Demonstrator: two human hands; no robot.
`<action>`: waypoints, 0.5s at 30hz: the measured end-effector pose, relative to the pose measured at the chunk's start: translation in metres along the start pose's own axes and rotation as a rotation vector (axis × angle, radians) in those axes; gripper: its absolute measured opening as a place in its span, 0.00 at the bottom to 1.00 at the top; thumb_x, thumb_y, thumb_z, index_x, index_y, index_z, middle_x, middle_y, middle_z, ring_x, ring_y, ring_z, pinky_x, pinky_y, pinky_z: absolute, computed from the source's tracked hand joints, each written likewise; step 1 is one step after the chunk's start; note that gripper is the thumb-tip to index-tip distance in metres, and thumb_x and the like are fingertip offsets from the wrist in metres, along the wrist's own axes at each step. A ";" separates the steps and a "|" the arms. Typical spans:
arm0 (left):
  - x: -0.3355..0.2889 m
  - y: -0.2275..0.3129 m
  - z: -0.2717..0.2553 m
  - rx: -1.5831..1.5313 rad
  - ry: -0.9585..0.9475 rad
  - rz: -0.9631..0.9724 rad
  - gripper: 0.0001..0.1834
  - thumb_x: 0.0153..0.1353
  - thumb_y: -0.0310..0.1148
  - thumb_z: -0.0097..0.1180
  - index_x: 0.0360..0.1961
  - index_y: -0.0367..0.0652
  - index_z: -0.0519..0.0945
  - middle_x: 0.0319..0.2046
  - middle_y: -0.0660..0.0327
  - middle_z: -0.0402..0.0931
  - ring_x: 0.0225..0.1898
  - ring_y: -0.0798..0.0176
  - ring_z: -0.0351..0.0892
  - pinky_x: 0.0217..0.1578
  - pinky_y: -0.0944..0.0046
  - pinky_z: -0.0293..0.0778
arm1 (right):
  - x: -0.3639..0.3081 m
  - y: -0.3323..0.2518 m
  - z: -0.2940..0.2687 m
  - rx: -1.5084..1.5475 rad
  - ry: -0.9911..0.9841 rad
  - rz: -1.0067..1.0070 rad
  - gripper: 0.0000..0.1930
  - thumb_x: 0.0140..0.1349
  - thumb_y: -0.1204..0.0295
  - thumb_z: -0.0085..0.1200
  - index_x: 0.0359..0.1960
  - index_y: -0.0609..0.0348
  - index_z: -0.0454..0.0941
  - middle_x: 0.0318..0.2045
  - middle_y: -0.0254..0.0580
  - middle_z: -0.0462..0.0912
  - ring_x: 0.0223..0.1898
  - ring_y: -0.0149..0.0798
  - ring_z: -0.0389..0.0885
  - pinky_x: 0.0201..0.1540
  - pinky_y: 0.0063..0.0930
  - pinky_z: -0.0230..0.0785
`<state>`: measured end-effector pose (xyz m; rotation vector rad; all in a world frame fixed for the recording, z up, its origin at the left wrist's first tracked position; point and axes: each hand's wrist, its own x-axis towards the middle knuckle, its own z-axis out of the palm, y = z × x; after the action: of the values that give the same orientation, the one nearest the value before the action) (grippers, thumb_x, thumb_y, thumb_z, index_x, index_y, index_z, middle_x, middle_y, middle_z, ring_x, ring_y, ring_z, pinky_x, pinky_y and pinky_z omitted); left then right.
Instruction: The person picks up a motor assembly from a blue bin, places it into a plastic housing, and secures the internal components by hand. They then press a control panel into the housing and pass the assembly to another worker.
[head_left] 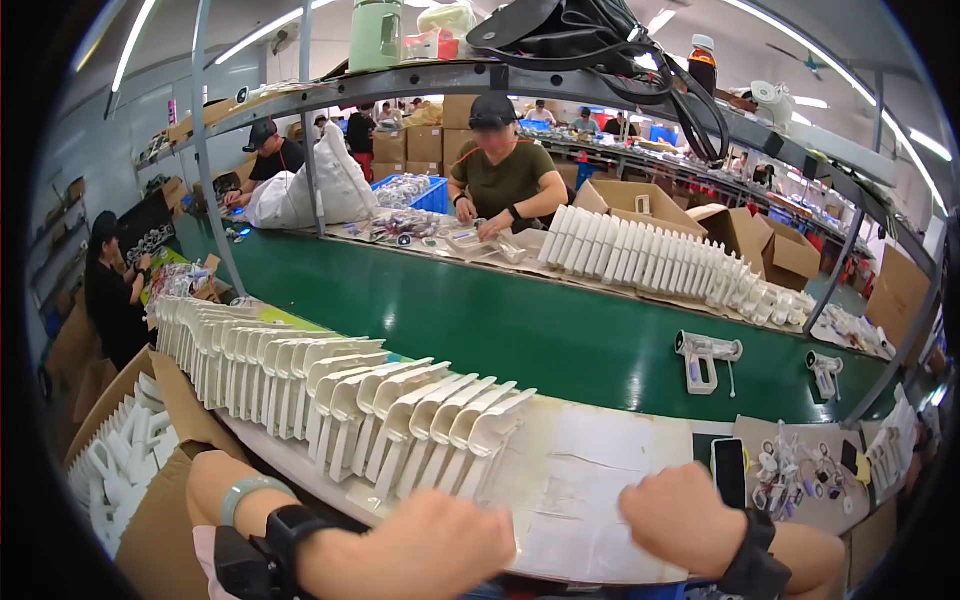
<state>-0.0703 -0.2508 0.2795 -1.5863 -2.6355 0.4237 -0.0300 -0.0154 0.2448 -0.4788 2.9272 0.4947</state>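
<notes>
Head view. Left hand [430,545] low at centre, just beside the near end of a long row of white plastic casings [342,400], ranked upright and leaning along the bench. Right hand [685,515] over the right part of a pale sheet [590,460]. Fingers on both curl inward; tips hidden, so cannot tell whether they close on anything. Right of that hand: dark-screened phone [730,472], small wired parts [790,478]. Open carton [188,400] of white pieces at left. Beyond, green belt [480,305] carries two white gun-shaped assemblies [700,347]; co-worker [510,180] on far side.
</notes>
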 end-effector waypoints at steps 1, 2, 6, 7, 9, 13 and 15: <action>0.006 -0.005 0.006 -0.032 0.019 0.096 0.05 0.44 0.28 0.60 0.23 0.41 0.78 0.20 0.60 0.77 0.24 0.60 0.80 0.22 0.64 0.71 | 0.004 -0.009 -0.006 0.070 -0.021 -0.090 0.04 0.47 0.73 0.54 0.19 0.52 0.81 0.20 0.42 0.82 0.24 0.44 0.83 0.22 0.38 0.71; 0.019 -0.016 0.017 -0.070 0.035 0.194 0.04 0.44 0.29 0.60 0.23 0.43 0.78 0.19 0.60 0.77 0.24 0.59 0.80 0.22 0.63 0.70 | 0.018 -0.011 0.000 0.047 0.022 -0.127 0.04 0.48 0.74 0.54 0.19 0.52 0.81 0.20 0.43 0.82 0.23 0.44 0.83 0.23 0.38 0.71; 0.088 -0.045 0.052 -0.006 0.282 0.033 0.03 0.44 0.30 0.60 0.21 0.45 0.79 0.18 0.58 0.76 0.24 0.58 0.79 0.23 0.59 0.71 | 0.097 0.001 0.021 -0.026 0.300 -0.022 0.05 0.46 0.73 0.54 0.15 0.55 0.78 0.16 0.44 0.79 0.20 0.43 0.80 0.21 0.38 0.68; 0.092 -0.045 0.049 -0.031 0.258 0.014 0.03 0.44 0.30 0.60 0.21 0.44 0.79 0.18 0.57 0.77 0.23 0.57 0.80 0.22 0.60 0.71 | 0.091 -0.001 0.019 0.011 0.323 -0.034 0.05 0.45 0.73 0.55 0.16 0.55 0.78 0.16 0.45 0.79 0.19 0.44 0.80 0.20 0.38 0.68; 0.073 -0.025 0.038 -0.105 0.324 0.029 0.04 0.44 0.29 0.58 0.19 0.41 0.77 0.18 0.55 0.78 0.23 0.54 0.82 0.20 0.60 0.73 | 0.064 -0.005 0.017 0.114 0.222 -0.029 0.02 0.44 0.74 0.56 0.17 0.54 0.79 0.16 0.43 0.79 0.21 0.42 0.82 0.20 0.36 0.69; 0.080 -0.026 0.075 -0.293 0.210 0.130 0.06 0.46 0.29 0.57 0.23 0.38 0.75 0.16 0.51 0.76 0.19 0.51 0.81 0.17 0.57 0.73 | 0.050 -0.018 0.028 0.235 0.076 -0.013 0.05 0.42 0.76 0.56 0.24 0.56 0.78 0.18 0.42 0.80 0.22 0.44 0.82 0.23 0.34 0.72; 0.101 -0.028 0.106 -0.354 0.466 -0.097 0.08 0.47 0.31 0.58 0.26 0.38 0.76 0.16 0.52 0.75 0.20 0.55 0.80 0.18 0.60 0.72 | 0.089 -0.019 0.059 0.272 0.058 -0.041 0.09 0.42 0.75 0.57 0.29 0.58 0.78 0.21 0.43 0.81 0.26 0.45 0.83 0.26 0.33 0.73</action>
<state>-0.1609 -0.1981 0.1740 -1.4024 -2.4858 -0.3949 -0.1027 -0.0374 0.1675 -0.5215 2.9681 0.0756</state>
